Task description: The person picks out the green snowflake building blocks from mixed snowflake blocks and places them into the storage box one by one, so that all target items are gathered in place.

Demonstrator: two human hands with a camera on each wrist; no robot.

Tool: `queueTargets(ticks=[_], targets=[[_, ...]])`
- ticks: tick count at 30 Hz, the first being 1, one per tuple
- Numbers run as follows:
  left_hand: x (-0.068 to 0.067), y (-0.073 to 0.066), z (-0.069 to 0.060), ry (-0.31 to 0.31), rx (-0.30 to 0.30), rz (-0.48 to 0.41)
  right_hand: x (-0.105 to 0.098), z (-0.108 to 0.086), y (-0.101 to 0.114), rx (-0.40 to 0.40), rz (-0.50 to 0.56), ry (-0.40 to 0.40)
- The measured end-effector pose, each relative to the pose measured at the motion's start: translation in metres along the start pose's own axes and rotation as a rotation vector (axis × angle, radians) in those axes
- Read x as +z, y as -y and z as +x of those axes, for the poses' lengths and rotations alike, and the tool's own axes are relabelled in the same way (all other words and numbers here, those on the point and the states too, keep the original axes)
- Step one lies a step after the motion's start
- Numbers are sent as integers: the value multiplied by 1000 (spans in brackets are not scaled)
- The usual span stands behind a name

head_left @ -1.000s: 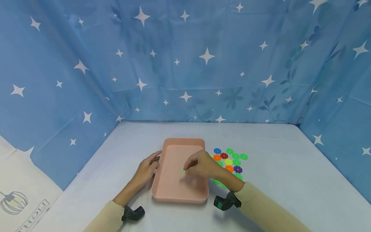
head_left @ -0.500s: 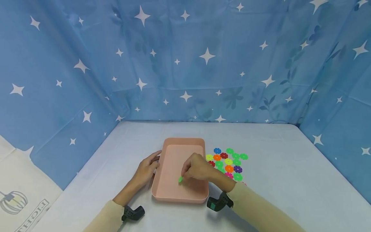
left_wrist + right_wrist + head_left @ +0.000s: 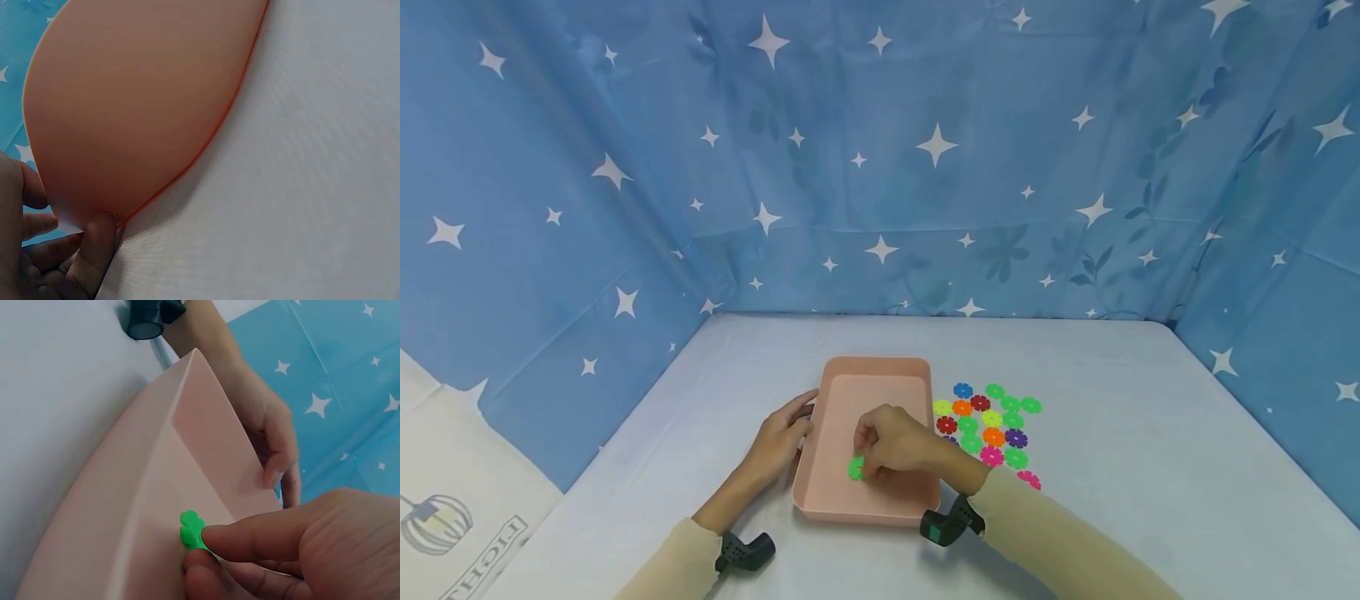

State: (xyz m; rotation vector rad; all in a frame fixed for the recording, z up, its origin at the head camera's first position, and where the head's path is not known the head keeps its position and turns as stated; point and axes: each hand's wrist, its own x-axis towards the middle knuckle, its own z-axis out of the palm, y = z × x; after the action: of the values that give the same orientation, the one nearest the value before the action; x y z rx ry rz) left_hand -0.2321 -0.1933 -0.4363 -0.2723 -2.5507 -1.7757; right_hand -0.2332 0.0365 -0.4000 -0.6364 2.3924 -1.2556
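Note:
My right hand [image 3: 895, 439] pinches a bright green notched plastic disc [image 3: 856, 468] between thumb and fingers, over the near half of a pink tray [image 3: 880, 521]. In the right wrist view, the green disc [image 3: 191, 530] stands tilted between the fingertips, inside the tray walls. Whether it touches the tray floor, I cannot tell. On the tray's left side, my left hand [image 3: 777, 435] rests with its fingertips against the outer wall. From the left wrist view, the thumb and fingers of that hand [image 3: 53, 250] touch the wall's far end, with some fingers hidden behind others.
Right of the tray lie several notched discs in mixed colours, such as an orange disc [image 3: 993, 437], a purple disc [image 3: 1016, 438] and a blue disc [image 3: 962, 390]. A white table [image 3: 1105, 467] carries everything. Behind it hangs a blue star-patterned curtain [image 3: 880, 200].
The right hand has moved left and slightly nearer within the tray, carrying the green disc, which now faces the head camera more. The left hand and tray have stayed put.

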Motion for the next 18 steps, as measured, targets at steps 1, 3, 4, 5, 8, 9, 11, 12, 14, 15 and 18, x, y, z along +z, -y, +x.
queueTargets(ticks=[1,3,4,5,8,9,11,12,14,15,18], targets=[[0,0,0,0,0,2,1,1,0,6,-2,-1],[0,1,1,-1,0,9,2,1,1,20,-22,-8],[0,1,1,0,1,14,3,1,1,24,-34,-12],[0,1,1,0,1,15,3,1,2,29,-44,-14],[-1,2,2,-1,0,19,6,1,6,35,-84,-19],[-1,2,3,0,-1,18,7,1,8,36,-96,-19],[-1,3,3,1,-4,15,9,1,11,40,-115,-19],[-1,3,3,3,-7,14,10,1,12,43,-123,-19],[-1,3,2,5,-8,14,13,2,14,47,-140,-15],[-1,3,2,7,-9,14,14,2,14,46,-148,-11],[-1,3,2,10,-11,20,18,3,16,41,-163,3]])
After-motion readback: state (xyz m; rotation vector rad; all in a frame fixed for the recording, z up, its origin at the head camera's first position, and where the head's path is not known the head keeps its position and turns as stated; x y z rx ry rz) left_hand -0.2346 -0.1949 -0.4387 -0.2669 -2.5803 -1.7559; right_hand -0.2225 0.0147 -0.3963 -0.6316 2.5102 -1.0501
